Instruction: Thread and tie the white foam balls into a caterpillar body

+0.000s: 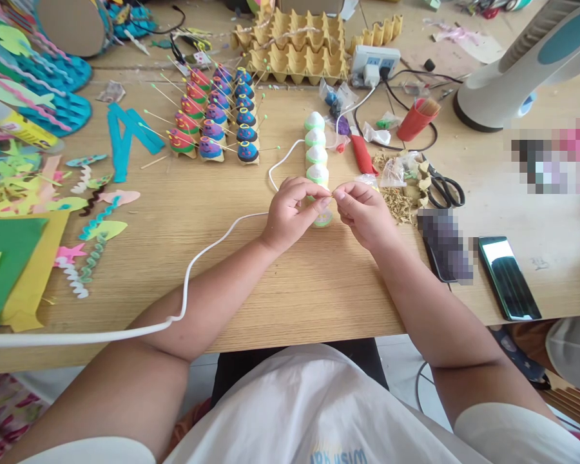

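Note:
A row of egg-carton cups (316, 153), with white tops and pale green rims, stands on the wooden table in front of me. Above its near end, my left hand (294, 211) is closed in a pinch, thumb against forefinger. My right hand (363, 211) pinches just beside it, the two sets of fingertips nearly touching. Whatever sits between the fingertips is too small to make out. Both hands partly cover the nearest cups. A white cable (193, 258) runs past my left forearm and behind my left hand.
Painted egg-carton caterpillars (212, 116) with pin feelers stand at back left, near blue strips (120, 142). Plain egg cartons (297, 48) and a power strip (376, 61) lie behind. Scissors (444, 188), a red cup (417, 120) and a phone (509, 277) are on the right.

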Demonstrator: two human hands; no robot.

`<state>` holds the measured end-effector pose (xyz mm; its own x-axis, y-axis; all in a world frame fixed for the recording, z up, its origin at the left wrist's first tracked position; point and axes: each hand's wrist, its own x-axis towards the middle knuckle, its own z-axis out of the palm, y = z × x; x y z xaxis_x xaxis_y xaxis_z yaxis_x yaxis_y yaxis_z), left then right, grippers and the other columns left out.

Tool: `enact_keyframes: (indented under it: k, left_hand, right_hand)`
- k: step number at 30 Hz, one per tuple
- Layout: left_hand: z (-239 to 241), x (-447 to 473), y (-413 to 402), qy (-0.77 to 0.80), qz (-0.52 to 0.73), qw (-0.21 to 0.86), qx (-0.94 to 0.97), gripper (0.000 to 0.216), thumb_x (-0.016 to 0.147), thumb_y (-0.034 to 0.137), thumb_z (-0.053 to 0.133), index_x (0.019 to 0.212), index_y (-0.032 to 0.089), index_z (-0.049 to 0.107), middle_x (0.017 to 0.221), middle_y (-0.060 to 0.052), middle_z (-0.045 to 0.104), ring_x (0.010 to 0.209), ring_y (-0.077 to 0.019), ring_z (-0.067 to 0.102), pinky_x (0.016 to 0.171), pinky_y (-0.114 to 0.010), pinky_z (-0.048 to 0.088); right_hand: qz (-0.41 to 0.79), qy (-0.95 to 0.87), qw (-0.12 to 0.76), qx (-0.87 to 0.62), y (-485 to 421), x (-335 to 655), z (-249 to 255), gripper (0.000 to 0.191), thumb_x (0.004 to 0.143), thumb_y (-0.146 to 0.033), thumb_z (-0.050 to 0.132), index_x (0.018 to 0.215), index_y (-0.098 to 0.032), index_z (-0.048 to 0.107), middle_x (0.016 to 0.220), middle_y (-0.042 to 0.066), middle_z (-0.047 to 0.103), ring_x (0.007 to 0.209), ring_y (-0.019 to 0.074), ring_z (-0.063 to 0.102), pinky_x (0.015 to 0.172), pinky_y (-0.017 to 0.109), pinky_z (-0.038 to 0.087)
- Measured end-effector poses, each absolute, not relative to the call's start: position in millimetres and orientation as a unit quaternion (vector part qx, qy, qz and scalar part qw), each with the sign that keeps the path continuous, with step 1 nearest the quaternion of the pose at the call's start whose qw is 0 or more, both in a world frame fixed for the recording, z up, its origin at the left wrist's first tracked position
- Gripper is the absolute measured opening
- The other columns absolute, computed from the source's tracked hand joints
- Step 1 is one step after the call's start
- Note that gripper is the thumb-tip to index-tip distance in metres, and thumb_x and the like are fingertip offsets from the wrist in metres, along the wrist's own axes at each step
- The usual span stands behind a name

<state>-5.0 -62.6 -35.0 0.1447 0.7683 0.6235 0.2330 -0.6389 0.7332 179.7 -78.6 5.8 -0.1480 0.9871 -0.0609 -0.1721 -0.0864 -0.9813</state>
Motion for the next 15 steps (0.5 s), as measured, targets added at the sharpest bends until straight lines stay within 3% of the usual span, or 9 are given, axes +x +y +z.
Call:
enact_keyframes:
  k: [15]
  left_hand:
    - [-36.8, -5.3, -61.8, 0.349, 0.557, 0.227, 0.719, 0.034, 0.107, 0.060, 0.069, 0.101, 0.029, 0.081, 0.096, -0.004, 0.081, 0.093, -0.0207, 0.071, 0.091, -0.040, 0.057]
  right_hand:
    - [0.621, -0.457, 0.475, -0.425, -77.9, 182.5, 3.8, 0.061, 0.069, -0.074, 0.098, 0.083, -0.023, 0.067, 0.059, -0.010, 0.043, 0.053, 0.0057, 0.027, 0.049, 0.026, 0.014]
